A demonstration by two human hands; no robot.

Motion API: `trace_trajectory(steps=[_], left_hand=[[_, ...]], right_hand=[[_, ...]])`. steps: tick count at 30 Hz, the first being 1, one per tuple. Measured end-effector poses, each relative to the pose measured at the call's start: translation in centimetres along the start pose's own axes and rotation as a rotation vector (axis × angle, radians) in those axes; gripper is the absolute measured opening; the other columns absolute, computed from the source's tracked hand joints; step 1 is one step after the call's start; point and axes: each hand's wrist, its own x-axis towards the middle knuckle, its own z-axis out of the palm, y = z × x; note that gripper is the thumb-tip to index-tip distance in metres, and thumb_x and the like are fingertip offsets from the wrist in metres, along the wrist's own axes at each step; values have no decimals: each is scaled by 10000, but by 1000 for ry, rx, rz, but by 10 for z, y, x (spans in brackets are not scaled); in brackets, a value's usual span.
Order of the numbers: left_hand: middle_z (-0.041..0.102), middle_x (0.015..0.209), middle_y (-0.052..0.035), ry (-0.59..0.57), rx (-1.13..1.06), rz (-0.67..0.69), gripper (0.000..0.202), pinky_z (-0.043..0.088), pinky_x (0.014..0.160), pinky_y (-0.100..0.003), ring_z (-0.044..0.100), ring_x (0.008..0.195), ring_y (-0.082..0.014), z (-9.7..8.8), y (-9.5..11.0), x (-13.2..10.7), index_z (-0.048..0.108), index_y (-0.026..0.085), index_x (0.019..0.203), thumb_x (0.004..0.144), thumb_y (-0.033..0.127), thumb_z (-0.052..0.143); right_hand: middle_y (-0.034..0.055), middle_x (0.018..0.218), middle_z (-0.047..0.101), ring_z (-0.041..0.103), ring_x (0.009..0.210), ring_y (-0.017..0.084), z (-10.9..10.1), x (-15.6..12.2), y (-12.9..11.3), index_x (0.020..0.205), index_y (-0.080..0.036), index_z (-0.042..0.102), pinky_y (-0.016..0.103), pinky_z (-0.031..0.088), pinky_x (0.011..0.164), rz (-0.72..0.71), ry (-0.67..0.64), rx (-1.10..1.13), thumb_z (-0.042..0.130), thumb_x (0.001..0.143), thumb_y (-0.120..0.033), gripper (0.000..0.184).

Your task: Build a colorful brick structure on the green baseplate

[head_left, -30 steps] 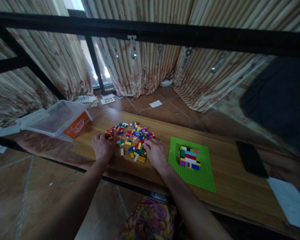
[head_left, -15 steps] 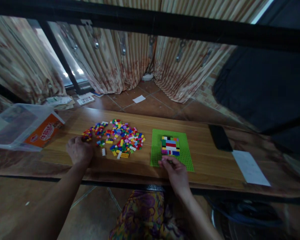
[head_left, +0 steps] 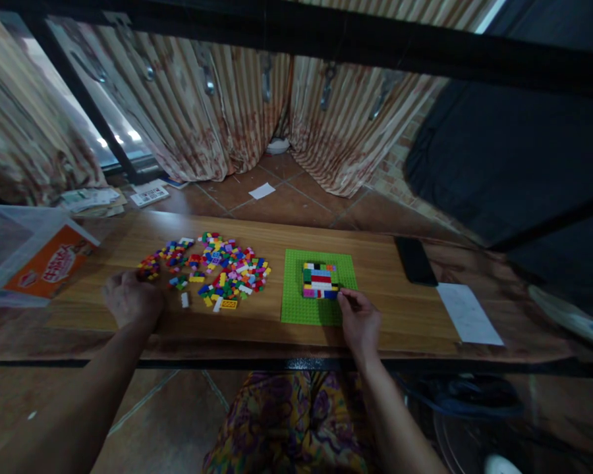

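A block of coloured toy bricks (head_left: 320, 279) sits on a green baseplate (head_left: 293, 311). My right hand (head_left: 363, 324) is at the right front corner of that block, thumb and finger pinched together; whatever may be between them is too small to make out. My left hand (head_left: 131, 301) rests on the table at the near left side of the loose brick pile (head_left: 234, 266). Its fingers are curled down beside some red and orange bricks, and their tips are hidden. A white brick (head_left: 184, 300) lies to the right of this hand.
At the far left stands a clear plastic box (head_left: 14, 230) with an orange label. A black phone (head_left: 416, 261) and a white sheet of paper (head_left: 469, 313) lie right of the baseplate on the wooden table (head_left: 257, 329). A dark bar (head_left: 296, 29) crosses above.
My right hand has gone from the front edge of the brick block to its right front corner. My left hand stays beside the pile. The whole view has shifted.
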Motion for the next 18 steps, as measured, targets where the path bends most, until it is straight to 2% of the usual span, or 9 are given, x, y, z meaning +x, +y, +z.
trace_trajectory(steps=[6, 13, 18], left_hand=[[585, 1193, -198, -15, 44, 13, 443, 369, 1036, -457, 473, 1177, -324, -2, 2, -1, 636, 45, 1177, 783, 137, 456], [572, 1195, -217, -61, 39, 16, 476, 355, 1038, -454, 458, 1183, -324, -9, 6, -4, 620, 30, 1214, 816, 179, 407], [569, 1208, -226, -52, 31, 21, 481, 360, 1034, -461, 458, 1186, -333, -8, 4, -4, 624, 27, 1215, 798, 170, 430]], right_hand=[[99, 936, 729, 667, 852, 213, 6, -1, 1, 902, -172, 705, 370, 507, 820, -21, 20, -36, 593, 821, -418, 281], [68, 844, 720, 656, 787, 205, 6, -1, -2, 829, -181, 704, 338, 497, 763, -55, 36, -80, 621, 802, -402, 238], [70, 835, 728, 660, 779, 210, 7, 4, -2, 804, -182, 714, 341, 497, 762, -34, 34, -41, 646, 776, -404, 234]])
